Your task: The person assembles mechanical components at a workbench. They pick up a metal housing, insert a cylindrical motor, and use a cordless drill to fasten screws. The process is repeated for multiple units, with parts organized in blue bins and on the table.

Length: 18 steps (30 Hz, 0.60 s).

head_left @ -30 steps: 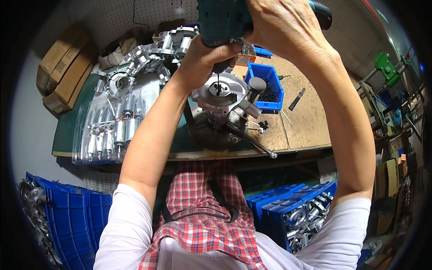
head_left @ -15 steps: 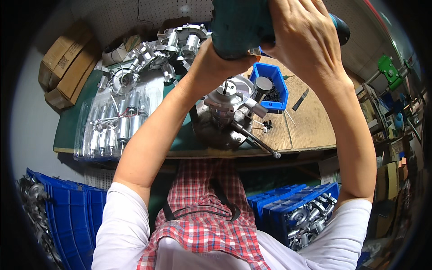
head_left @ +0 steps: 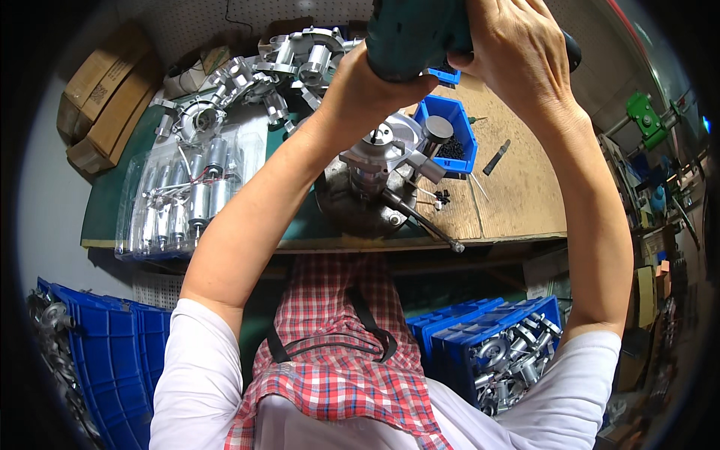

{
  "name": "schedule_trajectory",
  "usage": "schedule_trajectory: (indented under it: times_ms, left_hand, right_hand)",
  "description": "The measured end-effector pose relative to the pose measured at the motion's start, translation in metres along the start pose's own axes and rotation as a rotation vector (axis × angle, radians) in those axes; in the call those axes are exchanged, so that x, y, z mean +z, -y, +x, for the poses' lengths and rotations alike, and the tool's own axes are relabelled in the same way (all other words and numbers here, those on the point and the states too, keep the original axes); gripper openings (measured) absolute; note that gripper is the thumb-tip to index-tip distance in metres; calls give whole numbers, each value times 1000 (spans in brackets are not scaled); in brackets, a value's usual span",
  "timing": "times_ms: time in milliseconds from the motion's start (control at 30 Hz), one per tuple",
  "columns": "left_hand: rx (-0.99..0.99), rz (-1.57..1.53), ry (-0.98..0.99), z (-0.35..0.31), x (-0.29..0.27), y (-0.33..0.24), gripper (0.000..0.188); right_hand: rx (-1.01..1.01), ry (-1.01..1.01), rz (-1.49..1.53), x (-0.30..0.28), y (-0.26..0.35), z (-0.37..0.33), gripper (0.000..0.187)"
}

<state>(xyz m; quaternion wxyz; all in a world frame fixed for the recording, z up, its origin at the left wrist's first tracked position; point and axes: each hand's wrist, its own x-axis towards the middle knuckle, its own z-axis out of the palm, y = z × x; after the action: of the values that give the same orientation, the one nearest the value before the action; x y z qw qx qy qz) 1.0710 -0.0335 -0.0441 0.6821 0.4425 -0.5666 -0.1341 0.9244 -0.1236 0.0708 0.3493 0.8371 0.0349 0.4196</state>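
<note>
- Wrapped around the handle of a green power drill [head_left: 412, 37], your right hand [head_left: 517, 56] grips firmly at the top edge of the view.
- Your left hand [head_left: 366, 90] closes around the drill's lower end, its thumb lying along the near side.
- Directly below your grip sits a silver metal housing [head_left: 403, 141], mounted over a round dark base [head_left: 341, 204]; a lever [head_left: 421, 221] slants from it toward your lower right.
- A thin dark bit [head_left: 374, 137] shows beneath your left hand, at the housing's pale disc [head_left: 384, 133]; whether it touches is hard to say, as that hand covers much of it.
- Right of the housing and below your right hand stands a blue bin [head_left: 454, 166] holding black screws [head_left: 451, 150].
- Farther right of the bin, a dark-handled tool [head_left: 496, 159] lies on the brown board [head_left: 525, 202].
- Left of your grip are more silver housings [head_left: 201, 120], with cylindrical motors [head_left: 199, 202] in clear plastic nearer you.
</note>
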Motion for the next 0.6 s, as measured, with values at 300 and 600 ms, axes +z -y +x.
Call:
schedule_trajectory:
  times_ms: [300,600]
  left_hand:
    - [-14,50,-38,1,4,-2,23]
    - [110,181,-157,-6,12,-7,44]
  right_hand:
    - [52,-7,-9,14,-4,-5,50]
    - [9,78,335,6,-7,3,58]
